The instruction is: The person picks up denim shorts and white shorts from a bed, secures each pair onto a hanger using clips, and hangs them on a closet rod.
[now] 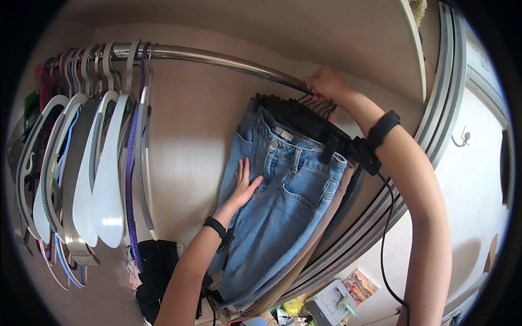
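Note:
Blue denim jeans (281, 203) hang waistband up from a black clip hanger (326, 129). My left hand (246, 185) rests against their front below the fly, fingers spread and nothing gripped. Higher up, my right hand (326, 83) is closed around the hooks (320, 106) of several black hangers, right at the metal closet rod (212, 58). Its fingers hide the tops of the hooks, so I cannot tell whether these sit on the rod. Behind the jeans hang beige trousers (340, 189) and a darker garment (350, 199).
White and grey hangers (108, 203) crowd the rod's left end beside a glittery purple hanger (132, 163). Dark clothes (157, 273) lie below. Sliding-door tracks (438, 93) edge the closet on the right. A black cable (383, 244) trails from my right wrist. Outside stands a printer (332, 305).

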A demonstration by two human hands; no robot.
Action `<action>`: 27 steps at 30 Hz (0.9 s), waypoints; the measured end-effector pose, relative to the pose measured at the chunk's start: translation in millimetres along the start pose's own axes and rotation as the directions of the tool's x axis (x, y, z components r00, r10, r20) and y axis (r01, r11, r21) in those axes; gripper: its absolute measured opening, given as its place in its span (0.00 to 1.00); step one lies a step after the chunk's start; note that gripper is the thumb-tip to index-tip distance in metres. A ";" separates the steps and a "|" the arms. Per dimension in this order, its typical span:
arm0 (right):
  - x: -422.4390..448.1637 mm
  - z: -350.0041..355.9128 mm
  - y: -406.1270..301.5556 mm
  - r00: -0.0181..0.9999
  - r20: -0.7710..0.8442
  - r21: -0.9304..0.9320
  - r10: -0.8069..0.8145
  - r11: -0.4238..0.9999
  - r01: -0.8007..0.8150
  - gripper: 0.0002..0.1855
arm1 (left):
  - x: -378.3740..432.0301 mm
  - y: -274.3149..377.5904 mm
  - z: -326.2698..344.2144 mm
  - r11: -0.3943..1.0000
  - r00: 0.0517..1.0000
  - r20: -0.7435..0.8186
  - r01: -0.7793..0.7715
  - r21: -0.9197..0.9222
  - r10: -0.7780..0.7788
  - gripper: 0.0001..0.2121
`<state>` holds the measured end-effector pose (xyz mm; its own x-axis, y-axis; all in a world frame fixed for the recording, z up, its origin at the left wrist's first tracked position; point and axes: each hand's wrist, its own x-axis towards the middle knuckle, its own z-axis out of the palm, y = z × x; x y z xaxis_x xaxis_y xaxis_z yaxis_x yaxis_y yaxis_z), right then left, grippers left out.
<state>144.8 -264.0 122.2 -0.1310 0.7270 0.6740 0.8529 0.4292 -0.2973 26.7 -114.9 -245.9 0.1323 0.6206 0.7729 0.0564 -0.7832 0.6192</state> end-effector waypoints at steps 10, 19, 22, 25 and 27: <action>-86.4 -15.2 -52.8 0.949 -0.071 -0.688 -0.306 0.704 0.176 0.25 | 30.5 41.0 -14.6 0.994 0.996 -0.084 -0.040 -0.098 0.032 0.40; -301.7 1.6 17.2 0.590 0.082 -0.353 -0.803 0.530 0.771 0.13 | 108.6 103.4 -32.7 0.969 0.958 0.166 -0.245 0.040 0.236 0.53; -361.3 11.2 71.6 0.672 0.210 -0.088 -0.711 0.670 0.737 0.13 | 107.2 93.7 -20.3 0.984 0.977 0.158 -0.159 0.082 0.144 0.60; -401.3 15.4 129.7 0.860 0.295 0.012 -0.416 0.902 0.432 0.12 | 126.3 77.0 6.4 0.979 0.986 0.034 -0.167 0.118 0.165 0.60; -421.8 29.6 154.9 0.929 0.234 0.018 -0.287 0.957 0.291 0.11 | 133.1 53.2 13.3 0.963 0.974 -0.007 -0.224 0.150 0.227 0.58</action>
<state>317.2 -488.4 -228.2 -0.4843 0.6776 0.5535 0.7689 0.6315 -0.1002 60.6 -74.5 -112.0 0.1345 0.4266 0.8944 0.1736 -0.8988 0.4026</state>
